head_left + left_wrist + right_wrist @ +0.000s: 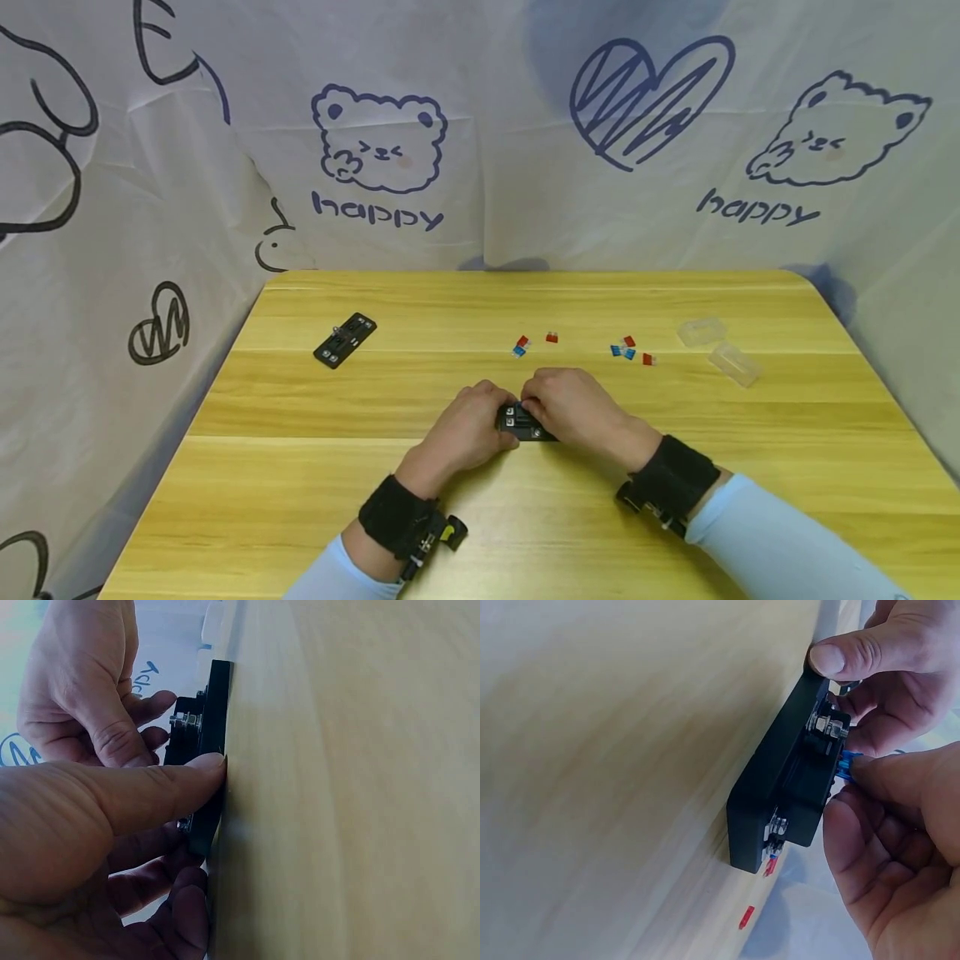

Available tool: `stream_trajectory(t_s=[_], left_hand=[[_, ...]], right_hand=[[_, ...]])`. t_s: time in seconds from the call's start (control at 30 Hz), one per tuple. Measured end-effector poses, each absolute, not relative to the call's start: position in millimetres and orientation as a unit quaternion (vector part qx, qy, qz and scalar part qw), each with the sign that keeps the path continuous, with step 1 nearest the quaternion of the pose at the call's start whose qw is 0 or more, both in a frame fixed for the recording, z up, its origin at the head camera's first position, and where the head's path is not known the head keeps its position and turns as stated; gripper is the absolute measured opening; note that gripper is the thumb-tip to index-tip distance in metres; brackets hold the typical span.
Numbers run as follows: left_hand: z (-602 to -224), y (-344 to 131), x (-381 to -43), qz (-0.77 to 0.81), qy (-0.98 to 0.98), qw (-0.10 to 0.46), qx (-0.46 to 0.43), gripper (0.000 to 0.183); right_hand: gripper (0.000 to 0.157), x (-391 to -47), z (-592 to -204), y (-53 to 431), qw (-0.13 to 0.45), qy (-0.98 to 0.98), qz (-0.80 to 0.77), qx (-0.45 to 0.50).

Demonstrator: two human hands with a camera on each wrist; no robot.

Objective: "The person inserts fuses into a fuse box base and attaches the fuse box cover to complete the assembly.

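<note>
A black fuse block with metal screw terminals lies on the wooden table between both hands. My left hand grips its left end, and in the left wrist view the thumb presses along its near edge. From the other side, my right hand pinches a blue blade fuse between thumb and fingertips. That fuse is at the raised middle part of the block; how deep it sits there cannot be made out. In the head view the right fingers cover much of the block's right part.
Another black fuse block lies at the back left. Behind the hands are loose red fuses and blue fuses, with more red ones to the right. Two clear plastic covers lie farther right. Fabric walls surround the table.
</note>
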State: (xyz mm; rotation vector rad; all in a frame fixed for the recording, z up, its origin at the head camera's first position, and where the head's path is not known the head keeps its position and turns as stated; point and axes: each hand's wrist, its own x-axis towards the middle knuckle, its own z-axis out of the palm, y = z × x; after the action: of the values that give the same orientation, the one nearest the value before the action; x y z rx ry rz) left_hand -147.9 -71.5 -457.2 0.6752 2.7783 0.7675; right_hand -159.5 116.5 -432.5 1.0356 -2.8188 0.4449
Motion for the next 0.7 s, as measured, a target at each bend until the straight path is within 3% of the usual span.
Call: stream_trajectory(t_s=[0.7], left_hand=[[-457.9, -71.4, -147.6, 0.263, 0.934, 0.085, 0.228, 0.046]], right_hand=[[0.006, -160.3, -435.4, 116.0, 0.053, -0.93, 0.14, 0.336]])
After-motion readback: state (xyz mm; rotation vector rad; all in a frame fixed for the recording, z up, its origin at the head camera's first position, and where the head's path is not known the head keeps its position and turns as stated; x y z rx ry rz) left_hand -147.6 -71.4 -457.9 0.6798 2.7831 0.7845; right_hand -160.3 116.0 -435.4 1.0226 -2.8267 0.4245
